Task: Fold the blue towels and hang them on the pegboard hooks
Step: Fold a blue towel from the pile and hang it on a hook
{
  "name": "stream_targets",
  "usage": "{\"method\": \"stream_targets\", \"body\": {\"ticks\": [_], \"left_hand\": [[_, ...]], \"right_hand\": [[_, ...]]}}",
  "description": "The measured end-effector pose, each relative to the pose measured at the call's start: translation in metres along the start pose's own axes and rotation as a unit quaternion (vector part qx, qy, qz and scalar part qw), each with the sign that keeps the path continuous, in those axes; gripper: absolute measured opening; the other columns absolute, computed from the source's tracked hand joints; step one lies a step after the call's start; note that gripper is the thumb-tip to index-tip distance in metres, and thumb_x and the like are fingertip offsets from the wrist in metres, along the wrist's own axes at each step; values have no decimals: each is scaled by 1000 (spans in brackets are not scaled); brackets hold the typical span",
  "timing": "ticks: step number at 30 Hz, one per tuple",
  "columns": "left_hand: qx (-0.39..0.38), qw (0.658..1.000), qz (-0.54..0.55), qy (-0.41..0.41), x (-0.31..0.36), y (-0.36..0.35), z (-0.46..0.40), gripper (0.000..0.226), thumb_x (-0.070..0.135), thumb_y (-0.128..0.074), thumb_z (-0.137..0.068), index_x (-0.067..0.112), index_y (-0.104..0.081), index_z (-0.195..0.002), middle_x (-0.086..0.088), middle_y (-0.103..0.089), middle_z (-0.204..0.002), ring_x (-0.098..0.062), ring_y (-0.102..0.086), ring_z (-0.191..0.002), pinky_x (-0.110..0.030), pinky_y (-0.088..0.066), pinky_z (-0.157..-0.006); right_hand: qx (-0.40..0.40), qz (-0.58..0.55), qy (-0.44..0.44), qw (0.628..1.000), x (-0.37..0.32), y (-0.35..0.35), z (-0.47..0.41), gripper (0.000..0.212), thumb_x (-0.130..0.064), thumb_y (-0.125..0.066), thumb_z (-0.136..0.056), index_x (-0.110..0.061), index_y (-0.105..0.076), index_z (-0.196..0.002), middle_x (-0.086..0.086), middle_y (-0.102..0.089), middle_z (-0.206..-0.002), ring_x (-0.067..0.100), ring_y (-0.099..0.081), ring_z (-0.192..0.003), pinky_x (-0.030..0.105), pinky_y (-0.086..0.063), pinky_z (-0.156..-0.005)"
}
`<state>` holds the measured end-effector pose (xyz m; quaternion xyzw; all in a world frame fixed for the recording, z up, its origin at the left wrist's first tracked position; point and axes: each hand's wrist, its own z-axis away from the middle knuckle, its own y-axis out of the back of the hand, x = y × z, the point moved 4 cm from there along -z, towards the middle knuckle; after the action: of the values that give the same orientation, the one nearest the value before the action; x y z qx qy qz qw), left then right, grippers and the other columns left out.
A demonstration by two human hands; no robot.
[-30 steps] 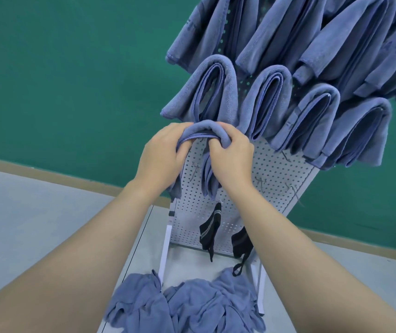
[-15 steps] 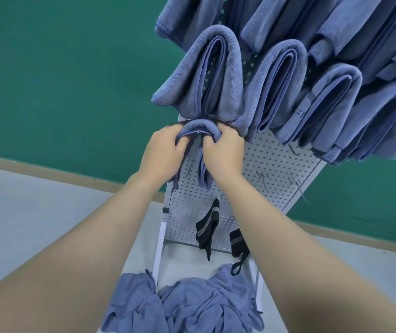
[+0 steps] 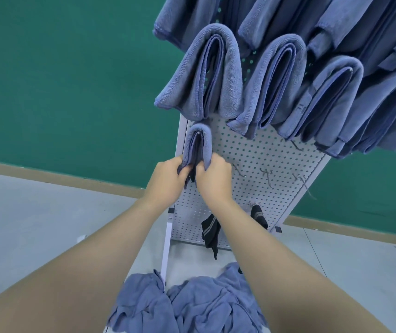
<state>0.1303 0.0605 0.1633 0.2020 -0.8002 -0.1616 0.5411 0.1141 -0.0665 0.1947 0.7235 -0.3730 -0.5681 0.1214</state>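
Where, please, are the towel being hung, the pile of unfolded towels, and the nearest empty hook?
towel being hung (image 3: 207, 143): head view, right fold.
pile of unfolded towels (image 3: 204, 301): head view, middle.
nearest empty hook (image 3: 237, 169): head view, wire shaft.

Your left hand (image 3: 168, 181) and right hand (image 3: 215, 180) grip the lower ends of a folded blue towel (image 3: 198, 144) draped over a hook on the white pegboard (image 3: 252, 164), just below a row of hung towels (image 3: 288, 92); unfolded towels (image 3: 192, 306) lie heaped below.
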Motion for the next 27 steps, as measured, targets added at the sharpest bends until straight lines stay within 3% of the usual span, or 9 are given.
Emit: {"method": "stream_targets", "body": {"ticks": [6, 10, 12, 14, 16, 19, 21, 23, 27], "left_hand": [[-50, 997, -55, -13, -13, 4, 15, 25, 26, -54, -106, 17, -62, -83, -2, -62, -66, -13, -41, -53, -28, -39, -55], [-78, 988, -132, -11, -32, 13, 32, 24, 29, -49, -108, 13, -64, -98, -2, -61, -69, -23, -49, -62, -39, -46, -64], [-89, 981, -170, 11, -49, 12, 44, 28, 33, -46, -108, 12, -64, -112, -5, -70, -86, -32, -61, -80, -43, -52, -72], [-113, 968, -218, 56, -70, 2, 67, 38, 37, -43, -109, 13, -55, -136, -11, -69, -125, -37, -64, -111, -47, -53, -90], [-168, 947, -257, 91, -93, -16, 101, 51, 39, -42, -109, 14, -40, -154, -11, -52, -153, -33, -53, -133, -46, -47, -105], [-282, 916, -275, 77, -120, -48, 157, 60, 30, -50, -106, 25, -29, -162, 2, -31, -167, -23, -41, -145, -38, -41, -112], [-391, 864, -313, 43, -130, -70, 192, 69, 20, -55, -101, 33, -25, -163, 6, -22, -170, -22, -35, -149, -38, -40, -113], [-476, 807, -350, 7, -140, -89, 221, 75, 10, -52, -99, 35, -23, -163, 8, -14, -172, -22, -29, -152, -34, -38, -112], [-534, 749, -388, -57, -158, -111, 245, 74, 9, -55, -99, 35, -25, -162, 7, -14, -172, -25, -27, -153, -34, -34, -114]], "right_hand": [[-51, 9, -2, 999, 17, -4, 9, 22, -21, -53, -105, -15, -55, -84, -1, -53, -68, 13, -49, -61, 25, -30, -49], [-79, -22, -26, 996, 41, -4, 31, 30, -23, -57, -103, -17, -54, -74, 1, -55, -66, 14, -44, -54, 25, -34, -49], [-79, -67, -51, 993, 57, -8, 44, 19, -24, -58, -103, -16, -68, -89, 7, -70, -82, 16, -51, -62, 29, -46, -61], [-88, -97, -75, 989, 71, -12, 60, 27, -27, -60, -103, -16, -71, -125, 5, -72, -119, 15, -63, -95, 33, -53, -85], [-98, -117, -87, 984, 85, -15, 77, 42, -27, -62, -103, -14, -61, -143, 2, -65, -137, 13, -62, -120, 26, -49, -100], [-99, -150, -83, 980, 111, -18, 104, 39, -25, -64, -102, -11, -65, -139, -4, -70, -126, -2, -65, -106, 15, -51, -97], [-112, -162, -92, 976, 137, -22, 124, 35, -18, -65, -101, -9, -67, -135, -5, -72, -117, -5, -66, -100, 14, -53, -96], [-141, -142, -110, 974, 169, -30, 148, 34, -13, -64, -100, -7, -68, -134, -1, -72, -118, 3, -68, -105, 19, -53, -99], [-241, -72, -158, 955, 231, -45, 197, 35, -13, -62, -102, -8, -65, -137, 5, -68, -132, 17, -64, -123, 38, -53, -106]]}}
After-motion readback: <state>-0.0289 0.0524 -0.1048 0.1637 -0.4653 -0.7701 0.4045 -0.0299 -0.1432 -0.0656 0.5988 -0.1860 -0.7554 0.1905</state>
